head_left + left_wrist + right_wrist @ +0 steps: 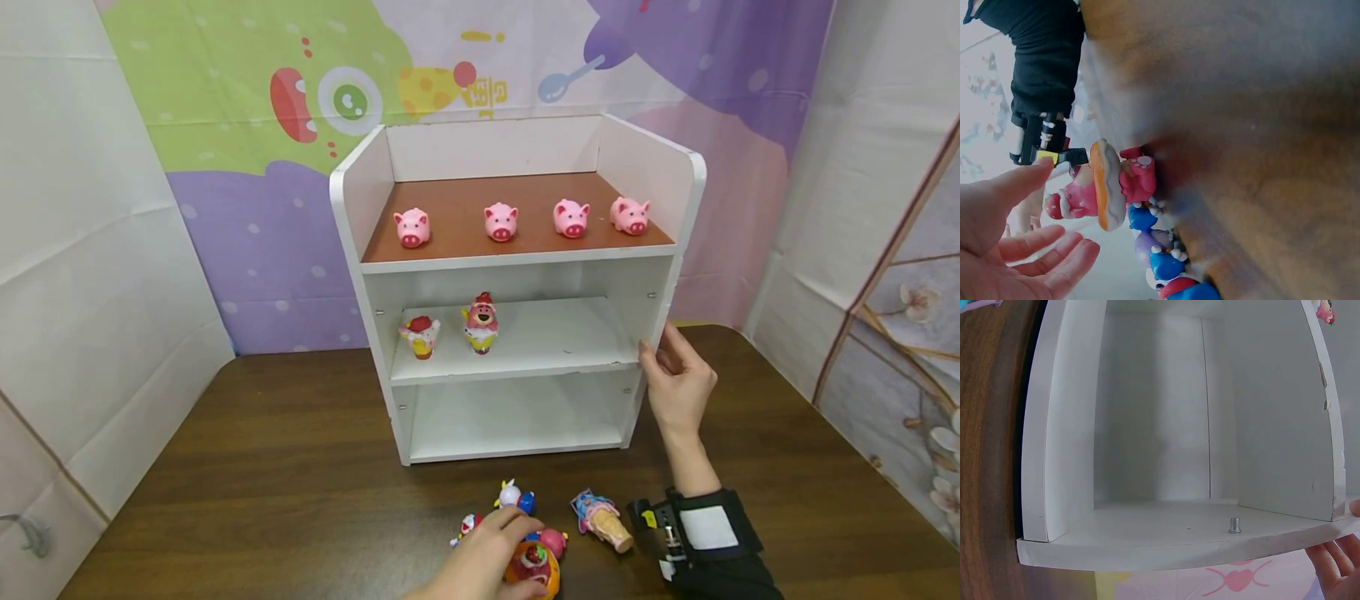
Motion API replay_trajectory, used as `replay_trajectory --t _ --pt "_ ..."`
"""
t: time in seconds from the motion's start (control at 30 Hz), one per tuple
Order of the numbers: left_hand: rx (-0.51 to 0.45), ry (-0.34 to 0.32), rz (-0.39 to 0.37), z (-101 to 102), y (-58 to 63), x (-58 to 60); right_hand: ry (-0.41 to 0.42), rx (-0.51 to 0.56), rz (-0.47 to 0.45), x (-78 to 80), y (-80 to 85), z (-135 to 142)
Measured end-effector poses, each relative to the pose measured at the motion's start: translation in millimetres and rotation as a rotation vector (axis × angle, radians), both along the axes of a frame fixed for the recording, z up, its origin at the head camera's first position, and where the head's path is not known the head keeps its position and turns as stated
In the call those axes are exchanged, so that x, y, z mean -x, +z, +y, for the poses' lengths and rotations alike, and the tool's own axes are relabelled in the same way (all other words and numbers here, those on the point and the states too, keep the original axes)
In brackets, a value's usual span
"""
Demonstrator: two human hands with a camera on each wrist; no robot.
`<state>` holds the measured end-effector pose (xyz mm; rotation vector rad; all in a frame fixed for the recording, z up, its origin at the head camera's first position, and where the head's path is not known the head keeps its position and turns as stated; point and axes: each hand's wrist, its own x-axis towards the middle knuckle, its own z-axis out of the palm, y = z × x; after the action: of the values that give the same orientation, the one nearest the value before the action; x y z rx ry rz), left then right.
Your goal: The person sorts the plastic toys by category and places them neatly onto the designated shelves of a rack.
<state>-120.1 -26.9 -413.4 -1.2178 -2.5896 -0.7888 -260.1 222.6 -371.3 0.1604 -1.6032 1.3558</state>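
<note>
My left hand (483,554) is over a pink bear figurine (1112,181) with an orange and white ring round its waist. In the left wrist view its thumb and fingers are spread about the bear's head, seemingly without gripping it. My right hand (681,385) holds the right side panel of a white shelf unit (517,265), thumb at the front edge and fingers behind. On the middle shelf stand a red-capped bear figurine (481,323) and a small white and red figurine (422,337) at the left.
Several pink pigs (500,222) line the brown top shelf. On the table (285,500) before the unit lie an ice-cream cone toy (602,521), a blue and white figurine (514,497) and more small figurines near my left hand. Metal shelf pins (1235,525) stick out of the inner walls.
</note>
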Motion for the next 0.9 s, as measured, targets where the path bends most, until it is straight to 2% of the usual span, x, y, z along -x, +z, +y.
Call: replay_trajectory --t 0.17,0.27,0.63,0.9 --pt "-0.077 0.041 -0.198 -1.4 -0.1 2.4 -0.001 -0.006 -0.001 -0.4 -0.5 0.5" --pt "-0.091 0.05 -0.245 -2.1 0.1 4.1 -0.005 -0.009 -0.001 -0.5 -0.4 0.5" --pt "-0.142 0.032 -0.158 -2.3 -6.3 7.2 -0.017 -0.015 0.013 1.3 -1.2 0.3" --pt "-0.13 0.015 -0.161 -2.2 -3.0 7.3 -0.015 -0.012 0.016 1.3 -1.2 0.3"
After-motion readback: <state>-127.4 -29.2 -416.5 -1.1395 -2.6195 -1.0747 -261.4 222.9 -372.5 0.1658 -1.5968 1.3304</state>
